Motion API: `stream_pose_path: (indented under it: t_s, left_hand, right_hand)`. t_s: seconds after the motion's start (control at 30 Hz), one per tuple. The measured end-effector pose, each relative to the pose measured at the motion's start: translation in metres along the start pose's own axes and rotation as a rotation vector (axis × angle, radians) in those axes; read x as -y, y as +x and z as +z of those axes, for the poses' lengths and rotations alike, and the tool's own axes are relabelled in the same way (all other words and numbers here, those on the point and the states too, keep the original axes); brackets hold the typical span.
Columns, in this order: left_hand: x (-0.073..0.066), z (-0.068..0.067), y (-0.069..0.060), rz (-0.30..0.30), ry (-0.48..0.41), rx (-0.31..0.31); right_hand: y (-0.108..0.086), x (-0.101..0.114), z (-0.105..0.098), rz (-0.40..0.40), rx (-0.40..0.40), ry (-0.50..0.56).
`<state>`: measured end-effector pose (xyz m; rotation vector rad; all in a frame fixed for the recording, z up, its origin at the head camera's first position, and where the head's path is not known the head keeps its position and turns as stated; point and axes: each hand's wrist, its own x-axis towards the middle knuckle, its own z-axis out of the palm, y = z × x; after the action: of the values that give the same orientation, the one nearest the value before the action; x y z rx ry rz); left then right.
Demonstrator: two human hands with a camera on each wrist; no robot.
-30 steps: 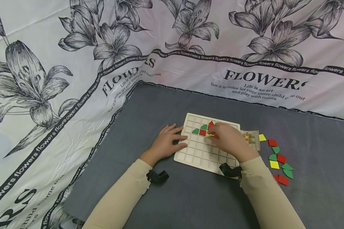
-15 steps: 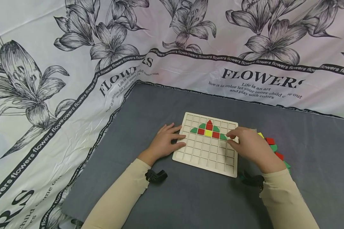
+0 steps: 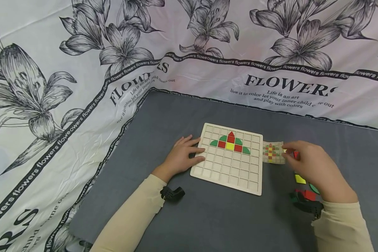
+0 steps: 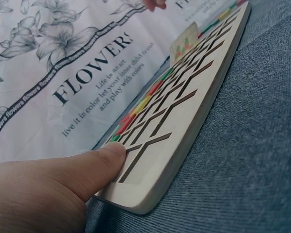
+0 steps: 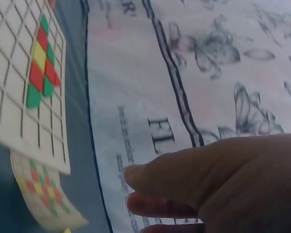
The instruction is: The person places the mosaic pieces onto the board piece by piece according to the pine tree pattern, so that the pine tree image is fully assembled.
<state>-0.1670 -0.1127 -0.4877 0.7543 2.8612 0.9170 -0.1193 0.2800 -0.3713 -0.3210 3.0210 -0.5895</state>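
Note:
A square wooden grid board (image 3: 226, 175) lies on the table. Set in its upper cells are a red triangle (image 3: 231, 134), red squares (image 3: 222, 144), a yellow square (image 3: 230, 146) and green quarter-round pieces (image 3: 246, 150). My left hand (image 3: 183, 156) rests at the board's left edge, its thumb (image 4: 109, 158) on the rim in the left wrist view. Over the loose pieces, right of the pattern card (image 3: 273, 153), hovers my right hand (image 3: 313, 166). Thumb and fingers stand slightly apart with nothing visible between them. It partly hides the pieces below.
The pattern card sticks out from the board's right side. Around my right hand lie a loose yellow piece (image 3: 300, 179) and red pieces (image 3: 310, 195). A floral-printed cloth (image 3: 208, 77) stands up along the back and left of the grey tabletop (image 3: 176, 112).
My right hand has moved right, off the board and past the card to the loose pieces. The yellow square and pieces right of it now show uncovered. My left hand stays put.

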Motion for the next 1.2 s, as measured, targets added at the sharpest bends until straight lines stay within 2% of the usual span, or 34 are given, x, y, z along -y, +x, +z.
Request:
stream_pose_path:
  t_s: [0.33, 0.5, 0.6, 0.7, 0.93, 1.2]
  left_hand:
    - [0.003, 0.001, -0.001, -0.008, -0.003, 0.002]
    - [0.002, 0.0, -0.001, -0.014, 0.01, 0.01]
    - [0.001, 0.0, 0.0, -0.008, 0.01, 0.005]
    - [-0.001, -0.001, 0.0, -0.003, 0.005, 0.003]
    - [0.0, 0.0, 0.001, 0.0, 0.011, 0.003]
    - [0.002, 0.001, 0.001, -0.006, 0.01, 0.006]
  right_hand:
    - [-0.001, -0.038, -0.003, 0.094, 0.025, -0.011]
    - [-0.001, -0.06, 0.005, 0.169, 0.015, -0.029]
    - [0.001, -0.072, 0.013, 0.182, -0.007, -0.024]
    - [0.005, -0.081, 0.023, 0.157, -0.02, -0.004]
    - [0.01, -0.089, 0.035, 0.095, -0.025, 0.005]
    - [0.011, -0.088, 0.034, 0.149, 0.011, -0.003]
